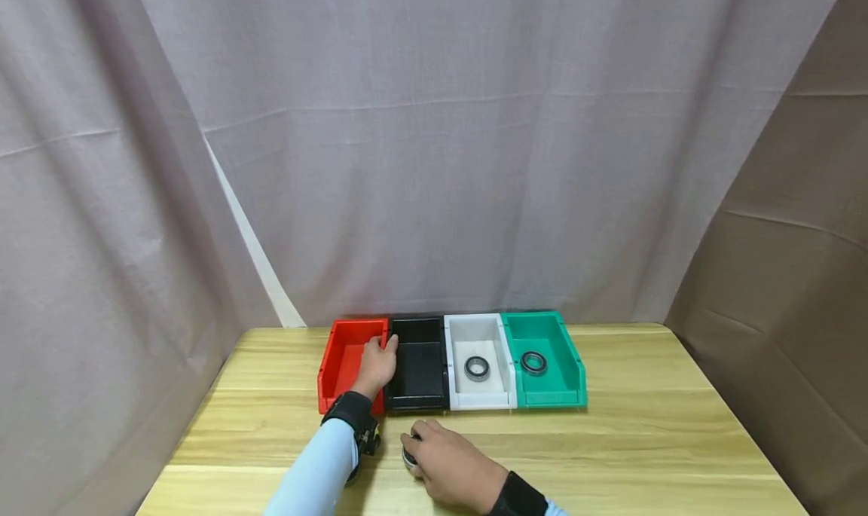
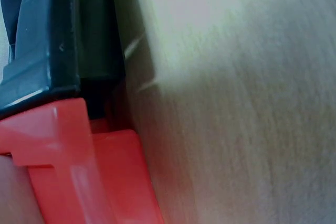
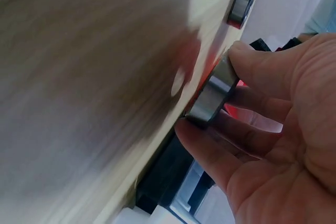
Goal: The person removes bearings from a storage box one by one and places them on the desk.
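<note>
Four bins stand touching in a row at the back of the table (image 1: pixel 644 418): a red bin (image 1: pixel 342 365), a black bin (image 1: pixel 420 365), a white bin (image 1: pixel 480 343) and a green bin (image 1: pixel 552 350), and I count one bearing (image 1: pixel 478 367) in the white and another bearing (image 1: pixel 533 362) in the green. My left hand (image 1: pixel 377 365) rests over the wall shared by the red and black bins, thumb on the rim. My right hand (image 3: pixel 273 129) pinches a third, steel-grey ring bearing (image 3: pixel 212 92) on the table in front of the black bin.
</note>
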Demonstrator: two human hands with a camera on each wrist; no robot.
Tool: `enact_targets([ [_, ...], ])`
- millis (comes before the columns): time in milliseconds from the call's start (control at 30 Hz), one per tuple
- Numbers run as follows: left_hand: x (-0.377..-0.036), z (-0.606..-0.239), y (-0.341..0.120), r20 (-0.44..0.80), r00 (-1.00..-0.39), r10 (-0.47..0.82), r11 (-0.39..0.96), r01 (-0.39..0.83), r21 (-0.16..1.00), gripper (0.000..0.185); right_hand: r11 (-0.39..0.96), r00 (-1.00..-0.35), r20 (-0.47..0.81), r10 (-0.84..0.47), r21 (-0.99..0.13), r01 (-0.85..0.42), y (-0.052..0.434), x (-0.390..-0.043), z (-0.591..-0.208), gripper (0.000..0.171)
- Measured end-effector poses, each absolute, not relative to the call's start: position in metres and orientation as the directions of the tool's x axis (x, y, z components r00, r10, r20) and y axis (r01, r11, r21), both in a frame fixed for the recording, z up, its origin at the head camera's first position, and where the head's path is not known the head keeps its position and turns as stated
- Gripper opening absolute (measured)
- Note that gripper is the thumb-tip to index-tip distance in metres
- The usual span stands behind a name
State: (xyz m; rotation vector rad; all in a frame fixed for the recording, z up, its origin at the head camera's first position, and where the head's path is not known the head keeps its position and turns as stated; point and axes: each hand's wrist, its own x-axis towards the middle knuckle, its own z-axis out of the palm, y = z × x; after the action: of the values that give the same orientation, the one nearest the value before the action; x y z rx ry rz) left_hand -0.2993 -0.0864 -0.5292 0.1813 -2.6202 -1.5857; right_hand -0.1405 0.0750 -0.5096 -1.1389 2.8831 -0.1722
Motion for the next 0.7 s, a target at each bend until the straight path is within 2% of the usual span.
enact_targets([
  [467, -0.302, -0.530, -0.088, -0.024, -0.990, -0.142, 0.448, -0.086, 0.890, 0.049, 0.711, -0.712, -0.018, -0.702, -0.085, -0.698, 0.067, -0.137, -0.517, 0.034],
  [700, -0.301, -0.530, -0.089, -0.033, -0.989, -0.146, 0.451, -0.096, 0.887, 0.047, 0.708, -0.709, 0.027, -0.705, -0.032, -0.706, 0.062, -0.136, -0.521, 0.028],
])
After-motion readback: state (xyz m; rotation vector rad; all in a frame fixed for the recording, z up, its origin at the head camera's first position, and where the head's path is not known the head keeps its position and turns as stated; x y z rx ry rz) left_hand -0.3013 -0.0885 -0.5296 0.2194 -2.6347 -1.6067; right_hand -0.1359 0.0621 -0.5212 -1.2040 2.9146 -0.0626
